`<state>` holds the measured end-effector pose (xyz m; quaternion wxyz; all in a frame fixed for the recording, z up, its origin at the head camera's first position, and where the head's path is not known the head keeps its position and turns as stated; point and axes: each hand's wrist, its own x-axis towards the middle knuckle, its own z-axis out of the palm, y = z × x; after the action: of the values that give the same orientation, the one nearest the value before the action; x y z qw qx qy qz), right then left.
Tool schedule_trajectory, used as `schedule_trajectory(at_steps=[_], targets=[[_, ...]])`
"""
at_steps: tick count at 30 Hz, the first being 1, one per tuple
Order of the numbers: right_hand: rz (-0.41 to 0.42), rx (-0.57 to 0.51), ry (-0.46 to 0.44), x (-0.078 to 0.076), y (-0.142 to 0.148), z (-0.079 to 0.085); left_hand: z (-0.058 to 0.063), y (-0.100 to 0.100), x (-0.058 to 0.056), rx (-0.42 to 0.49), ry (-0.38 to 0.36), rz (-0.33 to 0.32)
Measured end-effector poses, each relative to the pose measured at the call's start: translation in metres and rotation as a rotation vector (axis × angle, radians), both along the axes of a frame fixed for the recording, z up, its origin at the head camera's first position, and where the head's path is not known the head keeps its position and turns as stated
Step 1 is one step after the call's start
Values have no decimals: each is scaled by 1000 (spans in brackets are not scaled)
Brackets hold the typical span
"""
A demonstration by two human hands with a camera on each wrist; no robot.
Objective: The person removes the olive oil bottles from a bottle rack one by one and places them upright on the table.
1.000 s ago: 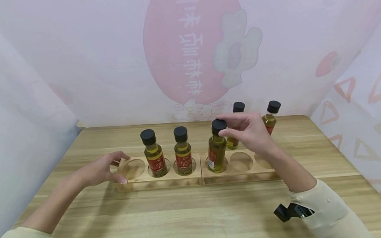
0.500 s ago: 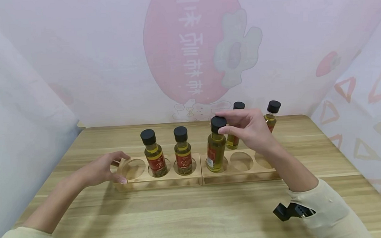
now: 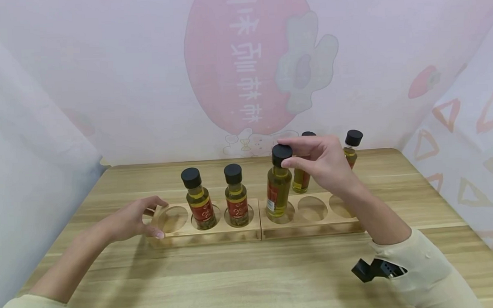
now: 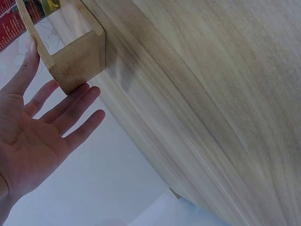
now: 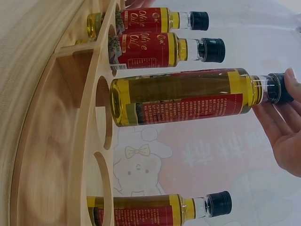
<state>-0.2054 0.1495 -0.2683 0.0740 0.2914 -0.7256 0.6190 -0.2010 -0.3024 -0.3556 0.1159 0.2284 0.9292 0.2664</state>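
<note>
My right hand (image 3: 322, 162) pinches the black cap of an olive oil bottle (image 3: 279, 189) between thumb and fingers. The bottle is upright over the leftmost hole of the right wooden bottle rack (image 3: 312, 229). In the right wrist view its base (image 5: 117, 103) is level with the rack's top board. My left hand (image 3: 130, 220) grips the outer end of the left wooden bottle rack (image 3: 208, 238), thumb at the front and fingers behind. That rack's end (image 4: 77, 66) lies between thumb and fingers in the left wrist view. Two olive oil bottles, one central (image 3: 201, 210) and one rightmost (image 3: 237, 204), stand in it.
Behind the right rack stand two more bottles, one (image 3: 301, 179) partly hidden by my right hand and another (image 3: 351, 152) farther right. Both racks sit end to end on the wooden table (image 3: 242, 276). A printed cloth (image 3: 146, 85) rises behind the table.
My right hand has risen with the bottle, which has come up from inside the hole to above it. My left hand and the other bottles have stayed put.
</note>
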Motion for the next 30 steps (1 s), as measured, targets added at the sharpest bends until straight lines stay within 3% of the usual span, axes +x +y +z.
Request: schedule_trajectory(at_steps=[19,30], targets=[[-59,-54,2,-16,0,-3,0,-1,0,6,4,-6],[-84,-209,-63,-26,-2,-5,0,0,0,11,-4,-7]])
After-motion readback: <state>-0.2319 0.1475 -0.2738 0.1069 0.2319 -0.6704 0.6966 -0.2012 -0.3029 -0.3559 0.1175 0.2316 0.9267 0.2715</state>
